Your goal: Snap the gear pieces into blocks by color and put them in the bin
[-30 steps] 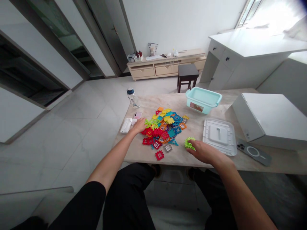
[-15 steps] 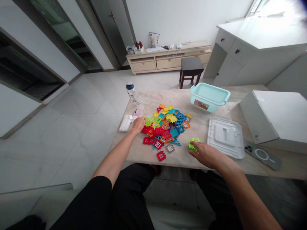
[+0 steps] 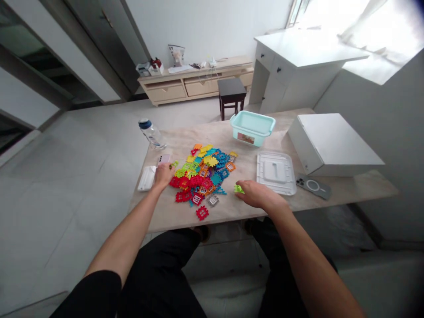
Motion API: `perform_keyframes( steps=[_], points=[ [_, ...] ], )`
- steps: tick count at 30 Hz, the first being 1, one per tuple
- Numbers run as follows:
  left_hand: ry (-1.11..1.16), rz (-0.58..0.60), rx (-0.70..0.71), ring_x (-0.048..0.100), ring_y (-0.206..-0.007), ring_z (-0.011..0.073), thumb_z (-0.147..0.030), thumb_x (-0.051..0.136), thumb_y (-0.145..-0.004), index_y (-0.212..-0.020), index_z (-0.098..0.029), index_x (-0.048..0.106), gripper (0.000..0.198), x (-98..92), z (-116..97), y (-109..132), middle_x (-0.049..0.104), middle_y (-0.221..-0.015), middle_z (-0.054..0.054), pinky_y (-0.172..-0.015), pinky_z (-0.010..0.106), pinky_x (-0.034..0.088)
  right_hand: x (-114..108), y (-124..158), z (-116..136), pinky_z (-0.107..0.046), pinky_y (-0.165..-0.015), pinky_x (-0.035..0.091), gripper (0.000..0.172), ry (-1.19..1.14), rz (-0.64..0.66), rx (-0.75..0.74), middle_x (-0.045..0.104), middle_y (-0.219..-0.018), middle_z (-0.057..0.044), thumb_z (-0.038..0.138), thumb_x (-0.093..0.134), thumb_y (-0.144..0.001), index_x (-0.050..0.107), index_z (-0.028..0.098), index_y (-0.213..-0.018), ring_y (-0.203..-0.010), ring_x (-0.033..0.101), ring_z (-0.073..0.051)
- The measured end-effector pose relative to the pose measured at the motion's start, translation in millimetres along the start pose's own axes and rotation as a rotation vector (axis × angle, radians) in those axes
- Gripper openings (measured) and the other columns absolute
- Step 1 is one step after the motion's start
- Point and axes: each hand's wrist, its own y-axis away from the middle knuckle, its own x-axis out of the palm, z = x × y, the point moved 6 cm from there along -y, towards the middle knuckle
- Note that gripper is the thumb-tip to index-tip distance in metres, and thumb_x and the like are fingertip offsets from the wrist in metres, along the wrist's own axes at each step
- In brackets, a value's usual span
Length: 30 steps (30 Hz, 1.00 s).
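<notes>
1. The right hand [image 3: 257,195] lies low on the tabletop [image 3: 232,216], near the front edge. Its grip is closed on some green tiles [image 3: 239,189], and only a bit of them pokes out past the fingertips.
2. The left hand [image 3: 164,175] is at the left side of the pile of toy tiles [image 3: 202,170]. Its fingers are curled at a small green tile [image 3: 174,164]. I cannot tell if the grip holds it or only touches it.
3. The pile sits between the two hands. It has red, blue, yellow, orange and green tiles all mixed up.
4. One red tile [image 3: 202,213] and one grey tile [image 3: 213,201] lie alone, just in front of the pile.
5. A white lid [image 3: 275,167] lies flat just beside the right hand, on its far right.
6. A light blue bin [image 3: 252,128] stands open behind the pile.
7. A big white box [image 3: 331,143] and a dark phone [image 3: 313,185] are further right.
8. By the left hand lie a pink phone [image 3: 163,159] and a white pack [image 3: 146,178]. A water bottle [image 3: 150,133] stands behind them.
</notes>
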Motion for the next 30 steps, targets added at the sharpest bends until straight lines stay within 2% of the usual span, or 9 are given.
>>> perform_keyframes(
  steps=[3, 6, 11, 15, 19, 23, 25, 28, 30],
  points=[
    [0.184, 0.029, 0.039, 0.084, -0.104, 0.0316, -0.04, 0.063, -0.1, -0.114, -0.009, 0.083, 0.039, -4.0, -36.9, 23.0, 0.087, -0.105, 0.019, -0.091, 0.036, 0.064, -26.8, 0.1, 8.1, -0.048, -0.124, 0.052, 0.047, -0.023, -0.248, -0.065, 0.07, -0.153, -0.02, 0.028, 0.063, -0.112, 0.061, 0.015, -0.156, -0.145, 0.067, -0.034],
    [0.36, 0.102, 0.133, 0.085, -0.101, 0.0287, -0.057, 0.073, -0.094, -0.116, -0.013, 0.084, 0.05, 2.7, -86.6, 68.5, 0.088, -0.11, 0.014, -0.088, 0.033, 0.066, -47.2, 5.9, 23.3, -0.051, -0.126, 0.052, 0.057, -0.084, -0.47, -0.201, 0.068, -0.155, -0.017, 0.032, 0.072, -0.109, 0.056, 0.02, -0.162, -0.146, 0.064, -0.033],
    [0.887, 0.355, 0.083, 0.085, -0.086, 0.0284, -0.073, 0.096, -0.069, -0.114, -0.015, 0.081, 0.075, 18.0, -156.0, 149.0, 0.088, -0.096, 0.012, -0.081, 0.035, 0.068, -55.8, 18.8, 32.6, -0.051, -0.124, 0.054, 0.057, -0.159, -0.642, -0.314, 0.07, -0.149, -0.019, 0.033, 0.078, -0.106, 0.061, 0.018, -0.158, -0.143, 0.067, -0.033],
    [0.87, 0.431, 0.108, 0.084, -0.084, 0.0286, -0.071, 0.095, -0.076, -0.111, -0.017, 0.081, 0.065, 17.0, -187.8, 183.1, 0.085, -0.086, 0.011, -0.078, 0.037, 0.068, -52.3, 30.0, 28.6, -0.049, -0.124, 0.055, 0.045, -0.225, -0.618, -0.347, 0.074, -0.144, -0.017, 0.031, 0.077, -0.105, 0.07, 0.021, -0.149, -0.139, 0.07, -0.031],
    [0.804, 0.336, 0.155, 0.078, -0.113, 0.0272, -0.053, 0.075, -0.105, -0.127, -0.023, 0.078, 0.037, -0.6, -197.4, 192.5, 0.08, -0.127, 0.012, -0.096, 0.042, 0.068, -43.3, 34.5, 8.6, -0.047, -0.124, 0.054, 0.047, -0.273, -0.596, -0.333, 0.074, -0.146, -0.015, 0.035, 0.073, -0.106, 0.069, 0.023, -0.152, -0.14, 0.07, -0.03],
    [0.831, 0.257, 0.126, 0.071, -0.127, 0.0264, -0.043, 0.073, -0.108, -0.141, -0.024, 0.071, 0.038, -15.0, -196.0, 188.1, 0.068, -0.148, 0.013, -0.107, 0.048, 0.065, -32.1, 18.8, -24.8, -0.046, -0.12, 0.055, 0.051, -0.142, -0.504, -0.186, 0.074, -0.141, -0.018, 0.037, 0.072, -0.105, 0.069, 0.016, -0.152, -0.133, 0.072, -0.033],
    [0.862, 0.28, 0.118, 0.074, -0.12, 0.0254, -0.044, 0.072, -0.108, -0.138, -0.022, 0.071, 0.037, -14.7, -197.7, 186.4, 0.072, -0.141, 0.012, -0.102, 0.046, 0.067, -28.6, 14.6, -36.4, -0.042, -0.119, 0.055, 0.049, -0.055, -0.424, -0.097, 0.074, -0.138, -0.019, 0.036, 0.073, -0.104, 0.072, 0.013, -0.147, -0.131, 0.072, -0.033],
    [0.944, 0.329, 0.104, 0.079, -0.099, 0.0198, -0.043, 0.068, -0.109, -0.125, -0.021, 0.074, 0.028, -8.7, -199.5, 183.1, 0.081, -0.123, 0.01, -0.082, 0.031, 0.065, -23.3, 12.8, -48.2, -0.04, -0.115, 0.056, 0.042, 0.021, -0.275, 0.037, 0.074, -0.137, -0.018, 0.039, 0.077, -0.104, 0.076, 0.013, -0.136, -0.126, 0.072, -0.031],
    [1.009, 0.276, 0.118, 0.079, -0.088, 0.0173, -0.04, 0.072, -0.103, -0.118, -0.019, 0.075, 0.026, -9.4, -196.4, 178.7, 0.084, -0.116, 0.01, -0.071, 0.025, 0.061, -20.3, 10.6, -53.9, -0.046, -0.114, 0.057, 0.045, 0.031, -0.229, 0.104, 0.073, -0.141, -0.014, 0.046, 0.076, -0.106, 0.073, 0.015, -0.139, -0.126, 0.071, -0.03]
  ],
)
